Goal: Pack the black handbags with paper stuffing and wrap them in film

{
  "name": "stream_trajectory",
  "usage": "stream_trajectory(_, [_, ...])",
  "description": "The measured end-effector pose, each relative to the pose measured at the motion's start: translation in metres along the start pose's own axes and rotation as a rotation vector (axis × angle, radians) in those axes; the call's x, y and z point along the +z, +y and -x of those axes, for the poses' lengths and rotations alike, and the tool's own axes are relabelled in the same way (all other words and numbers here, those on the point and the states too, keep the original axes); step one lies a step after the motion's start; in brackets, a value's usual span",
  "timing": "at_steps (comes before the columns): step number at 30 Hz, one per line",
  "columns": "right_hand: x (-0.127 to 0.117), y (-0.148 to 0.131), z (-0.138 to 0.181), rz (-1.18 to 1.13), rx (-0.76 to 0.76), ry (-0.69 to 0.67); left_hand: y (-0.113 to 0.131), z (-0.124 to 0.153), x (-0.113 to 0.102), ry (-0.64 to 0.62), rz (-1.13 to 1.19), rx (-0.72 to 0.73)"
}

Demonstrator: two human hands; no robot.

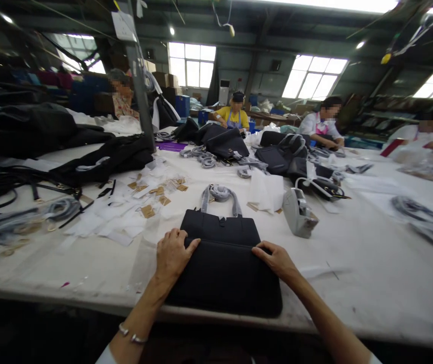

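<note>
A black handbag [224, 275] lies flat on the white table in front of me, its wrapped handles [235, 205] pointing away. My left hand [173, 253] grips its left edge near the fold line, thumb on top and fingers curled at the side. On the opposite edge, my right hand [277, 258] holds the bag with fingers bent over the same seam. A coil of wrapped strap [219, 192] rests between the handles. Translucent white sheeting [144, 260] sticks out beside the bag on the left.
A tape dispenser [298, 215] stands to the right, near white sheets [265, 189]. Paper scraps and brown tags [148, 211] are scattered left. Black bags [226, 141] and black straps [7, 184] are piled around. A metal post [140, 81] rises at left. Several people work across the table.
</note>
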State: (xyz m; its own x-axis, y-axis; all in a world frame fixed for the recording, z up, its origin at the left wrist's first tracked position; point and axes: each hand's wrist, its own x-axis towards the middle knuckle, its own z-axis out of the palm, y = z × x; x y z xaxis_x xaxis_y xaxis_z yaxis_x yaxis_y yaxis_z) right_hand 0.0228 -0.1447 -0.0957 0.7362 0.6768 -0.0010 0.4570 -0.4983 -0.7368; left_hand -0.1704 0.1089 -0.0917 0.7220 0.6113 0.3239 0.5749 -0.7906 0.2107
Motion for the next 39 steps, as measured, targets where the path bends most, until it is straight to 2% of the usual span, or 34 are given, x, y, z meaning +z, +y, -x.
stream_trajectory(6, [0.01, -0.007, 0.008, -0.019, -0.011, 0.161, -0.006, 0.001, 0.006, 0.021, -0.001, 0.075])
stream_trajectory(11, [0.012, -0.005, 0.012, -0.061, -0.02, 0.237, -0.003, 0.003, 0.004, 0.031, -0.091, 0.046])
stream_trajectory(20, [0.018, 0.003, 0.007, -0.027, -0.017, 0.27, 0.002, -0.009, 0.0, -0.121, -0.089, -0.089])
stream_trajectory(22, [0.019, 0.003, 0.007, -0.032, -0.02, 0.278, 0.002, -0.007, 0.001, -0.111, -0.083, -0.108])
stream_trajectory(27, [0.021, 0.004, 0.006, -0.009, -0.028, 0.254, -0.003, -0.002, 0.008, -0.017, -0.032, -0.047])
stream_trajectory(32, [0.02, 0.006, 0.001, 0.152, -0.027, 0.216, -0.007, -0.009, 0.011, -0.18, 0.025, -0.113])
stream_trajectory(34, [0.019, 0.001, 0.0, 0.317, -0.076, 0.258, -0.006, -0.013, 0.01, -0.241, 0.032, -0.135])
stream_trajectory(36, [0.02, -0.01, 0.002, 0.459, -0.189, 0.325, -0.004, -0.016, 0.007, -0.278, 0.036, -0.147])
stream_trajectory(39, [0.034, -0.037, 0.01, 0.492, -0.393, 0.321, -0.002, -0.019, 0.004, -0.312, 0.047, -0.164])
